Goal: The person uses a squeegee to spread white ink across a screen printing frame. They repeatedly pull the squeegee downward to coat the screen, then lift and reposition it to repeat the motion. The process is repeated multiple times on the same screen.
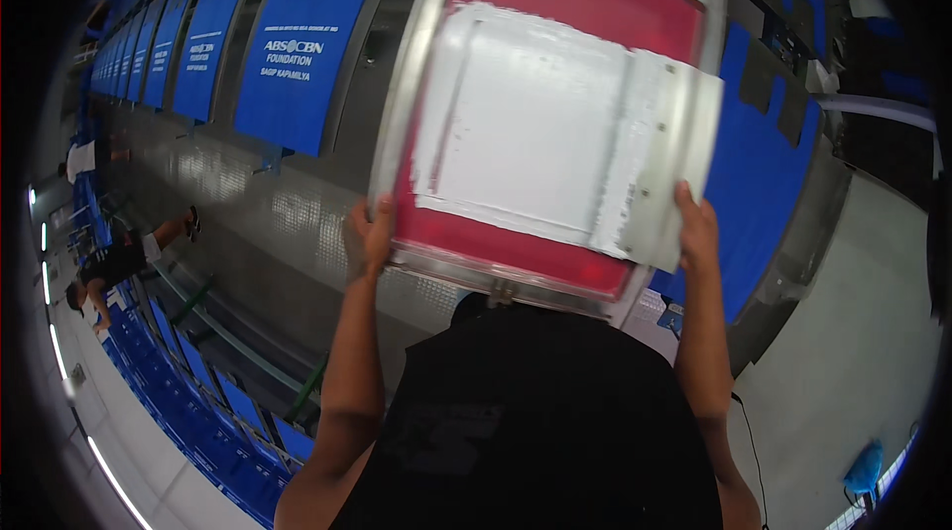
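Note:
A screen-printing frame (405, 104) with a pale metal rim and red mesh is tilted in front of me. White ink (526, 123) covers the middle of the mesh. Along the right side of the ink lies a wide metal squeegee (677, 143), smeared white along its inner edge. My left hand (370, 235) is closed round the frame's lower left side, thumb on top. My right hand (698, 231) is closed at the squeegee's outer edge, thumb against the metal. Whether its hidden fingers also grip the frame behind cannot be seen.
Printed blue fabric pieces (297, 44) lie on boards in a long row leading away left. Another blue piece (764, 173) lies right of the frame. Two people, one in black (114, 262), one in white (81, 161), are at the far left. A cable (749, 441) runs down the floor at right.

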Demonstrator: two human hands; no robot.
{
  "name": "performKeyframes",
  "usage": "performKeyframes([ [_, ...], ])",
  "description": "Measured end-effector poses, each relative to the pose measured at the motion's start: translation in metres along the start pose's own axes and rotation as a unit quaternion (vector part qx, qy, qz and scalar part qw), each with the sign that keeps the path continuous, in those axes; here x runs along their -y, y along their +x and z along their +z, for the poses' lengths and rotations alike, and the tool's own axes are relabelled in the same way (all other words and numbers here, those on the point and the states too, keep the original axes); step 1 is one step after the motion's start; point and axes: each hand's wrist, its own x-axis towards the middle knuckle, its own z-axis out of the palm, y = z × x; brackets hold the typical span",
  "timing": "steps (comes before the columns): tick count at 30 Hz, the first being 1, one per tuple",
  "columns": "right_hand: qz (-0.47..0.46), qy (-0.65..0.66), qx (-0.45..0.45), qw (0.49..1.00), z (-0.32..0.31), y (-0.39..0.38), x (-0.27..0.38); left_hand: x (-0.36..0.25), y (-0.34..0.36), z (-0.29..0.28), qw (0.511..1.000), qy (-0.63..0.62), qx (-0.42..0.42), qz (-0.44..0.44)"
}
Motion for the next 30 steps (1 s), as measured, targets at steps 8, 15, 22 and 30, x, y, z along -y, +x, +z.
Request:
performKeyframes([
  [8, -0.037, 0.004, -0.184, 0.982, -0.175, -0.098, -0.027, -0.058, -0.071, 0.108, 0.978, -0.09, 0.165, 0.093],
  [15, -0.042, 0.069, -0.233, 0.969, -0.238, -0.121, -0.039, -0.084, -0.123, 0.16, 0.973, -0.059, 0.186, 0.127],
  [22, -0.03, -0.005, -0.243, 0.97, -0.274, -0.076, -0.019, -0.092, -0.164, 0.192, 0.977, -0.158, 0.121, 0.081],
  [30, -0.018, 0.041, -0.115, 0.992, -0.304, -0.066, 0.001, -0.114, -0.189, 0.206, 0.99, -0.076, 0.08, 0.083],
])
